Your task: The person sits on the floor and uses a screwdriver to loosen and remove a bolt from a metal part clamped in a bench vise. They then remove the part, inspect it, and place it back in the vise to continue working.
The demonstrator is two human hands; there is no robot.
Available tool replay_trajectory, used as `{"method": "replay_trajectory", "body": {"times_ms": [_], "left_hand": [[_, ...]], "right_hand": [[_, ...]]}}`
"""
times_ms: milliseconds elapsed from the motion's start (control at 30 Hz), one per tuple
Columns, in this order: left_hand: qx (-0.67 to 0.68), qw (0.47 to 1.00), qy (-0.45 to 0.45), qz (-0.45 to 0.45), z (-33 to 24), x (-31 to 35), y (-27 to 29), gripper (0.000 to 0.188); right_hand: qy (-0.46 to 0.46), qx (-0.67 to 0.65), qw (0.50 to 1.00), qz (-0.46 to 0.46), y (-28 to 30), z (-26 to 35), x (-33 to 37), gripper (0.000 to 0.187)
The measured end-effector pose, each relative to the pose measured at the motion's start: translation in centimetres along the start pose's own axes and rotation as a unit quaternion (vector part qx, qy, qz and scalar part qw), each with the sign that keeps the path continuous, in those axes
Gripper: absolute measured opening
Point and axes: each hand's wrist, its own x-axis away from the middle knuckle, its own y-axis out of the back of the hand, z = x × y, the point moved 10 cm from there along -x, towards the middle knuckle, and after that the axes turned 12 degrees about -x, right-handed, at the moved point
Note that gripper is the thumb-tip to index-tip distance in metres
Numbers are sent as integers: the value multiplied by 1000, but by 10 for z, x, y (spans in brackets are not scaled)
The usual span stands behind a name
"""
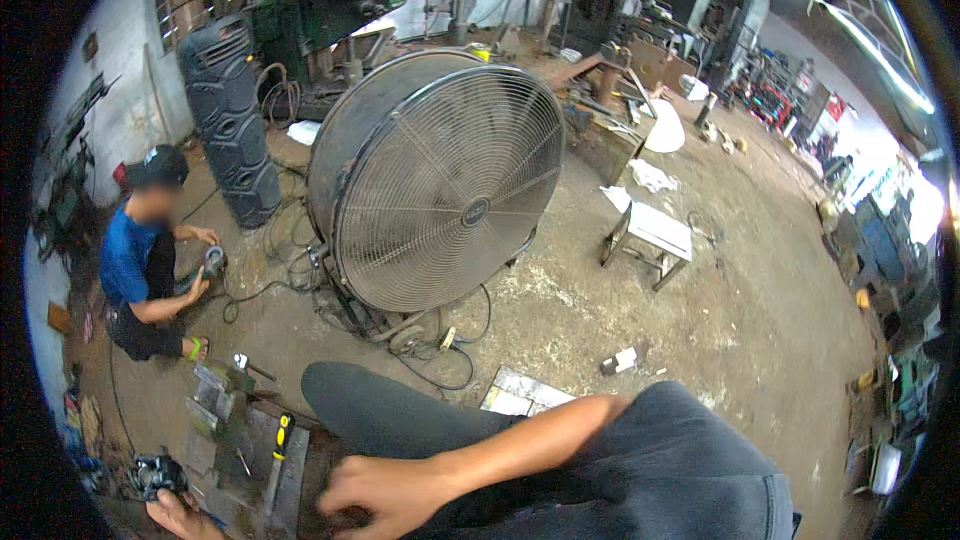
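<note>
At the lower left edge my left hand (pixel 172 515) is closed around a dark, lumpy device (pixel 158 478) whose kind I cannot make out. My right hand (pixel 385 495), slightly blurred, hangs loosely curled in front of my dark-trousered leg (pixel 400 420). Thumb and forefinger look apart, and nothing shows between them. Between the hands stands a dark metal bench plate (pixel 210 455), with a bench vise (pixel 215 395) at its far end. A tool with a yellow-and-black handle (pixel 284 432) lies on it, nearest my right hand.
A large round floor fan (pixel 455 190) stands ahead, cables around its base. To its left a person (pixel 145 260) crouches, holding a grey power tool (pixel 213 262). A tall black speaker (pixel 228 120) stands behind. Right of the fan is a small white-topped stool (pixel 660 230); machines line the right wall.
</note>
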Motion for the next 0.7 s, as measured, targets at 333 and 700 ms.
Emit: {"method": "replay_trajectory", "body": {"times_ms": [333, 700], "left_hand": [[86, 986, 140, -25, 2, -8, 16, 76], [-12, 992, 38, 117, -18, 12, 25, 55]], "right_hand": [[-232, 70, 968, -64, 40, -74, 146, 21], [-260, 207, 940, -79, 66, -121, 91, 18]]}}
